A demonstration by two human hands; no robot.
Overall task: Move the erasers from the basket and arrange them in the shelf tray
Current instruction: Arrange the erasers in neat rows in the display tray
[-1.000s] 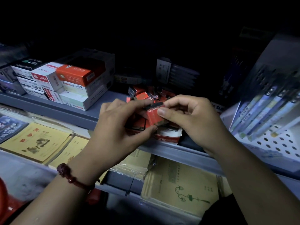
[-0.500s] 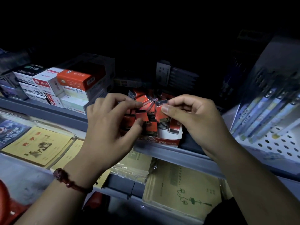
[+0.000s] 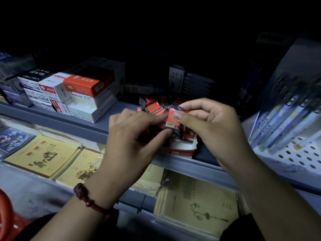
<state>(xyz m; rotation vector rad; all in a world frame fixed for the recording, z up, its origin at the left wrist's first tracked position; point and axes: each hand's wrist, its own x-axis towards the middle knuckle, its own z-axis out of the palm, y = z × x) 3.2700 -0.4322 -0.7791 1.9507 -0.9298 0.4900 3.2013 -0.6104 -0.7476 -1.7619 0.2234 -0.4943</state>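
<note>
A small red eraser marked 2B [image 3: 172, 120] is held upright over the white and red shelf tray [image 3: 181, 150] on the grey shelf. My left hand [image 3: 132, 143] pinches its left side between thumb and forefinger. My right hand [image 3: 210, 126] grips its right side with the thumb on its face. Several more red erasers [image 3: 152, 106] lie jumbled in the tray behind my fingers, partly hidden. At the bottom left edge a red basket rim [image 3: 5, 211] shows.
Stacked white and red boxes [image 3: 78, 94] stand on the shelf [image 3: 73, 122] to the left. Pens hang on a white pegboard [image 3: 295, 133] at the right. Yellow notebooks [image 3: 41, 155] lie on the lower shelf, below my hands. The shelf's back is dark.
Both hands have lifted one eraser a little from the tray's pile and turned it so its 2B face shows. The hands stay close together over the tray.
</note>
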